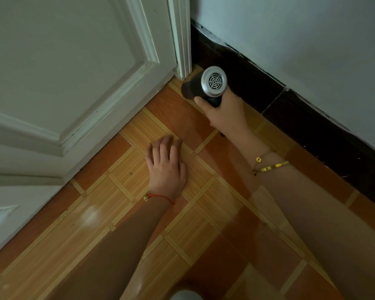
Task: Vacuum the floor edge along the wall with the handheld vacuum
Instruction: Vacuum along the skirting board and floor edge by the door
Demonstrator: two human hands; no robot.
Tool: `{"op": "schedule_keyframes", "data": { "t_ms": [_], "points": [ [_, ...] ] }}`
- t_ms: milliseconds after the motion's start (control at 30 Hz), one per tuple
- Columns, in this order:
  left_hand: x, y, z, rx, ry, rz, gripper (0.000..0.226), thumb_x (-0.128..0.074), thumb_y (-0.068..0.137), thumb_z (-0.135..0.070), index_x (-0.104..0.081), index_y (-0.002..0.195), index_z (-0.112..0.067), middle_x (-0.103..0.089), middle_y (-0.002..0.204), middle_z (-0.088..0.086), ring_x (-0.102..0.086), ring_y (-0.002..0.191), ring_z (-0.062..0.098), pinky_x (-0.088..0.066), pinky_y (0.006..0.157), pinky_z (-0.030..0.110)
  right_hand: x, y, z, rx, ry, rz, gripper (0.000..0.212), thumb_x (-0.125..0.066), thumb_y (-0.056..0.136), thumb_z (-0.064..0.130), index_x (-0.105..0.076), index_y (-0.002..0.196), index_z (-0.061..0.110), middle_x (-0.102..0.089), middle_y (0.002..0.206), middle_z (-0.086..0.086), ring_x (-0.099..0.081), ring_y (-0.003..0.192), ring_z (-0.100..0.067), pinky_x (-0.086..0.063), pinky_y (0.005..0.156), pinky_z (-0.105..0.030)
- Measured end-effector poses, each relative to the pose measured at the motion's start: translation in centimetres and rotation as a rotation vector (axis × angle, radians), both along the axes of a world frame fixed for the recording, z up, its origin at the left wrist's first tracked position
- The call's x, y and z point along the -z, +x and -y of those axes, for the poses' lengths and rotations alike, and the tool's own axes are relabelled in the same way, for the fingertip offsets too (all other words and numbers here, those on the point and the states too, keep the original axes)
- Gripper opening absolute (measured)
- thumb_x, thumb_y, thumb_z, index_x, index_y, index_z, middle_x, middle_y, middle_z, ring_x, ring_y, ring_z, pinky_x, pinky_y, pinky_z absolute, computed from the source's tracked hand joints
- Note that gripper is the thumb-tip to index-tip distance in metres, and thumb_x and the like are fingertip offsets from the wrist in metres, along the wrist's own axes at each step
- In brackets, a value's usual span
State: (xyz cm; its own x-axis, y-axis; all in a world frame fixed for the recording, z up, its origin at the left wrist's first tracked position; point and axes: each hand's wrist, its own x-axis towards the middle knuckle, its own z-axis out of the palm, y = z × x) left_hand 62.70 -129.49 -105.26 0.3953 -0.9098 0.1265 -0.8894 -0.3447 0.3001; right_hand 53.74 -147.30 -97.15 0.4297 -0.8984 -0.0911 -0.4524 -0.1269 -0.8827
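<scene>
Hands: right hand [222,114] wrapped round grip of vacuum [206,86], closed on it; two gold bracelets [268,166] at wrist. Left hand [167,164] flat on floor [121,213], palm down, fingers slightly spread, holding nothing; red cord [160,197] at wrist. Hands well apart.

Vacuum: dark body, silver rear grille facing camera. Nozzle end points into corner where door frame [182,37] meets dark skirting [312,118]; looks low to floor, contact w/ tile not clear.

Door [63,72]: white, panelled, left of frame.

Wall [301,40]: pale, above skirting, runs back-right.

Stage (est.): at corner end of edge; run along skirting not yet covered from what shows.

Risks (est.):
- Nozzle knocks frame or skirting; paint looks chipped at skirting top, could scuff more. Cause: tight corner, steep angle.
- Nozzle lifts off tile, dust missed. Cause: wrist bent, long reach.
- Weight on left hand, glossy tile; palm could slip.
- Bracelets may drag on floor.
</scene>
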Motion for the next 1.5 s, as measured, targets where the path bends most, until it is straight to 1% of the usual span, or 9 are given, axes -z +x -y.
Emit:
{"op": "schedule_keyframes", "data": {
  "t_ms": [167, 300, 433, 600, 700, 900, 1033, 1133, 1500],
  "points": [
    [0.1, 0.1, 0.0, -0.001, 0.005, 0.026, 0.048, -0.044, 0.094, -0.023, -0.052, 0.14, -0.01, -0.048, 0.144, 0.015, -0.04, 0.139, 0.034, -0.024, 0.117, 0.061, 0.5, 2.5, -0.2, -0.156, 0.164, -0.016, 0.031, -0.073, 0.083, 0.038, -0.057, 0.105, 0.025, -0.059, 0.077, 0.014, -0.058, 0.06, 0.002, -0.051, 0.059, -0.025],
    [0.1, 0.0, 0.1, -0.001, 0.004, 0.025, 0.048, -0.043, 0.093, -0.023, -0.052, 0.139, -0.01, -0.049, 0.143, 0.015, -0.041, 0.139, 0.035, -0.024, 0.117, 0.061, 0.7, 3.7, -0.4, -0.109, 0.089, -0.035, 0.045, -0.072, 0.08, 0.045, -0.059, 0.117, 0.023, -0.067, 0.101, 0.007, -0.065, 0.093, -0.014, -0.057, 0.082, -0.04],
    [0.0, 0.0, 0.1, -0.005, 0.004, 0.026, 0.048, -0.045, 0.092, -0.023, -0.053, 0.139, -0.011, -0.05, 0.143, 0.015, -0.041, 0.138, 0.035, -0.025, 0.116, 0.061, 0.7, 4.2, -0.3, 0.006, -0.02, -0.067, 0.057, -0.071, 0.081, 0.045, -0.055, 0.128, 0.019, -0.066, 0.121, 0.001, -0.06, 0.115, -0.019, -0.049, 0.096, -0.036],
    [-0.1, 0.0, 0.2, -0.003, 0.024, 0.026, 0.049, -0.042, 0.093, -0.024, -0.052, 0.139, -0.009, -0.049, 0.144, 0.016, -0.041, 0.139, 0.036, -0.024, 0.117, 0.061, 1.0, 4.3, -1.5, -0.206, 0.101, -0.082, 0.048, -0.073, 0.08, 0.043, -0.058, 0.121, 0.021, -0.066, 0.109, 0.007, -0.062, 0.1, -0.012, -0.052, 0.084, -0.03],
    [0.0, 0.0, 0.1, -0.003, 0.021, 0.028, 0.049, -0.041, 0.094, -0.025, -0.053, 0.138, -0.008, -0.05, 0.143, 0.016, -0.043, 0.138, 0.036, -0.024, 0.117, 0.061, 1.0, 4.1, -2.2, -0.26, 0.105, -0.058, 0.049, -0.074, 0.08, 0.04, -0.059, 0.122, 0.021, -0.066, 0.113, 0.007, -0.06, 0.106, -0.008, -0.05, 0.093, -0.03],
    [0.0, 0.0, 0.1, -0.001, -0.001, 0.035, 0.047, -0.044, 0.093, -0.023, -0.053, 0.137, -0.01, -0.05, 0.142, 0.015, -0.043, 0.137, 0.035, -0.025, 0.116, 0.061, -0.1, 2.2, -0.6, -0.04, -0.075, -0.139, 0.061, -0.071, 0.081, 0.045, -0.051, 0.132, 0.019, -0.066, 0.12, 0.0, -0.063, 0.11, -0.02, -0.053, 0.091, -0.036],
    [0.0, 0.0, 0.1, -0.009, -0.006, 0.037, 0.046, -0.044, 0.093, -0.023, -0.054, 0.137, -0.011, -0.051, 0.141, 0.014, -0.043, 0.136, 0.034, -0.025, 0.117, 0.06, -0.5, 0.3, 0.5, 0.091, -0.134, -0.164, 0.063, -0.069, 0.086, 0.039, -0.045, 0.138, 0.013, -0.064, 0.123, -0.003, -0.062, 0.111, -0.02, -0.048, 0.083, -0.024],
    [0.0, -0.1, 0.1, -0.01, -0.012, 0.037, 0.045, -0.045, 0.094, -0.022, -0.054, 0.136, -0.011, -0.051, 0.141, 0.014, -0.044, 0.136, 0.033, -0.025, 0.117, 0.06, -0.5, -0.2, 1.0, 0.127, -0.111, -0.153, 0.064, -0.069, 0.087, 0.038, -0.043, 0.14, 0.014, -0.062, 0.127, -0.002, -0.059, 0.115, -0.019, -0.04, 0.081, -0.018],
    [0.1, 0.0, 0.1, -0.006, -0.022, 0.012, 0.045, -0.044, 0.094, -0.022, -0.054, 0.136, -0.01, -0.05, 0.141, 0.014, -0.043, 0.137, 0.034, -0.021, 0.119, 0.059, -1.3, -3.3, 0.2, 0.167, -0.035, -0.199, 0.07, -0.069, 0.087, 0.039, -0.038, 0.145, 0.016, -0.059, 0.132, -0.004, -0.055, 0.122, -0.021, -0.039, 0.087, -0.022]
  ]
}}
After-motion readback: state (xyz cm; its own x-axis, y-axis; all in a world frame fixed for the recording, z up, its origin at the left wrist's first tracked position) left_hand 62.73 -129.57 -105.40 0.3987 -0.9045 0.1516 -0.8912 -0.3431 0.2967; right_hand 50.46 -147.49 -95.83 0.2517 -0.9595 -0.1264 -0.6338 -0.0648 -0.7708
